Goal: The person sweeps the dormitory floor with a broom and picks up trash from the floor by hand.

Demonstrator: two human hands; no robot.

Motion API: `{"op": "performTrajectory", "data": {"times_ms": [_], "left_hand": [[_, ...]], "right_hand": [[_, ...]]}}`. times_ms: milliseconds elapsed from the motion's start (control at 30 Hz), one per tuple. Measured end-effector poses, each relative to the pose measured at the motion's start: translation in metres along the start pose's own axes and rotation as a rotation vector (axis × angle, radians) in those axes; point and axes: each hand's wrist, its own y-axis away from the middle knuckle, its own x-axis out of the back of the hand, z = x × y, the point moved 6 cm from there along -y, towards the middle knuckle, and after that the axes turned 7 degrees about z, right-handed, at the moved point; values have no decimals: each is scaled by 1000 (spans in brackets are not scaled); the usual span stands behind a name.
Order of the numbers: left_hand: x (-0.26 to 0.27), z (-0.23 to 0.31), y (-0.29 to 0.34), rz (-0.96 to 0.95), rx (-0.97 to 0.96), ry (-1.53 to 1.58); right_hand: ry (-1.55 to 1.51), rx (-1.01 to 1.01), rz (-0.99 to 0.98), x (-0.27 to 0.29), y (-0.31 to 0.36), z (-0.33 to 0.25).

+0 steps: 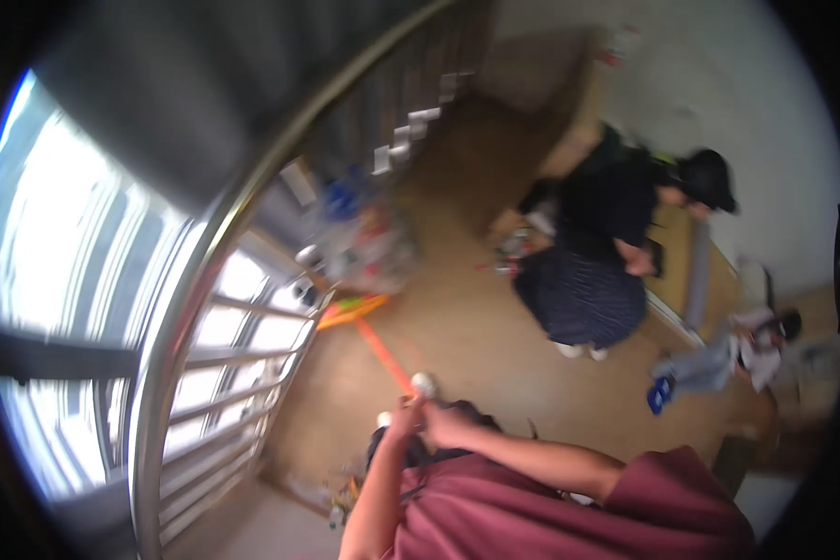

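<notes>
My left hand (403,417) and my right hand (446,425) are closed close together around the upper end of an orange handle (383,350). The handle slants away to the far left, down to the floor. At its far end is a wide orange and green head (353,310), which looks like a broom's, though blur hides its detail. That head lies beside a clear bag of mixed items (378,247) at the foot of the railing. My fingers are partly smeared by motion.
A metal stair railing (145,411) curves along the left, before bright windows. Blurred stairs (406,135) lie beyond. A person in dark clothes (593,233) stands right of centre; another person in light trousers (705,369) is farther right. Small items (345,499) lie near the railing's base.
</notes>
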Motion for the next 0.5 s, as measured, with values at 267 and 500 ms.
{"op": "performTrajectory", "data": {"times_ms": [267,500], "left_hand": [[44,38,-86,-207,-214,-285],[-46,0,-12,-710,90,-744]], "right_hand": [[-387,69,1,6,5,-59],[-538,237,312,21,102,-28]]}}
